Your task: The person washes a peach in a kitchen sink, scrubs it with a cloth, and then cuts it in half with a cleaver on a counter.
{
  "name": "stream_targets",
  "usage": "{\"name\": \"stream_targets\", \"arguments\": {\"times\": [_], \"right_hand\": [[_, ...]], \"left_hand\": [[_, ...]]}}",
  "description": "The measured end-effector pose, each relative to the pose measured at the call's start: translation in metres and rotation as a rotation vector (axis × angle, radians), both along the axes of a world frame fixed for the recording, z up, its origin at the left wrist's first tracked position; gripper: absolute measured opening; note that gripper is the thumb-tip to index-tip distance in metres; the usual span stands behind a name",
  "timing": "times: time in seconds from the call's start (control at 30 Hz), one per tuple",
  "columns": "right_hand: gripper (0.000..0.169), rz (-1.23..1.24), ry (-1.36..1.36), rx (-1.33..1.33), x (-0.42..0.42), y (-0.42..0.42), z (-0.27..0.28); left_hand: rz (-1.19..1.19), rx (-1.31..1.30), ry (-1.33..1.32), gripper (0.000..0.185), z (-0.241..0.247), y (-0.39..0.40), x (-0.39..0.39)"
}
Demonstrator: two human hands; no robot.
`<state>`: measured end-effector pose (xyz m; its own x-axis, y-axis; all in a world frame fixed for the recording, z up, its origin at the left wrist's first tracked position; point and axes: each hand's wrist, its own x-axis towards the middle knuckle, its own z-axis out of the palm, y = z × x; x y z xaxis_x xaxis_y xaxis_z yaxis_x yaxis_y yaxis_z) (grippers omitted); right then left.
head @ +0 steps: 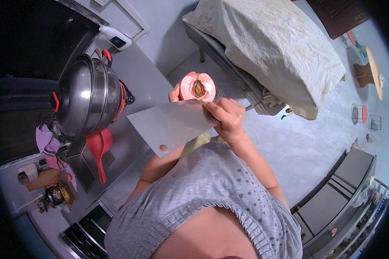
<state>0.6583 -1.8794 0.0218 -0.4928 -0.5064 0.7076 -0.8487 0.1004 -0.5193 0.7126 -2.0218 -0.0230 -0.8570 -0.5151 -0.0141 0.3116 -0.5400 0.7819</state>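
Note:
My left hand [174, 94] holds a cut peach [187, 89] from behind and its left side; most of that hand is hidden behind the fruit and the blade. The peach's pinkish cut face is turned up towards me, with the brown pit in its middle. In my right hand [228, 116] is a metal cleaver [171, 123], its handle covered by the fingers. The wide blade reaches to the left over my left wrist, a round hole near its far corner. Its upper edge lies at the peach's lower rim; whether they touch I cannot tell.
To the left, a large lidded steel pot [84, 94] stands on the counter [139, 76], beside a red plastic ladle [100, 142] and a sink [84, 165]. A white bottle [116, 38] stands behind. A cloth-covered table [272, 48] is ahead on the right, and a fridge [330, 204] lower right.

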Motion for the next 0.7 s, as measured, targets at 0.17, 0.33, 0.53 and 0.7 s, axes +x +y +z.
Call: {"name": "stream_targets", "arguments": {"times": [0.17,0.33,0.53,0.7], "right_hand": [[0.019,0.034,0.006,-0.046,0.002,0.000,0.001],[0.020,0.044,-0.008,-0.063,0.001,0.001,0.003],[0.020,0.026,-0.038,-0.072,0.003,-0.003,0.000],[0.025,-0.024,-0.096,-0.073,0.008,-0.006,-0.002]], "left_hand": [[0.004,-0.170,0.007,0.055,0.009,0.005,0.007],[-0.121,-0.035,0.092,0.045,0.034,0.006,0.006],[-0.071,-0.006,-0.052,0.049,0.032,0.001,0.003],[0.028,0.183,-0.093,0.049,0.025,0.004,-0.003]]}}
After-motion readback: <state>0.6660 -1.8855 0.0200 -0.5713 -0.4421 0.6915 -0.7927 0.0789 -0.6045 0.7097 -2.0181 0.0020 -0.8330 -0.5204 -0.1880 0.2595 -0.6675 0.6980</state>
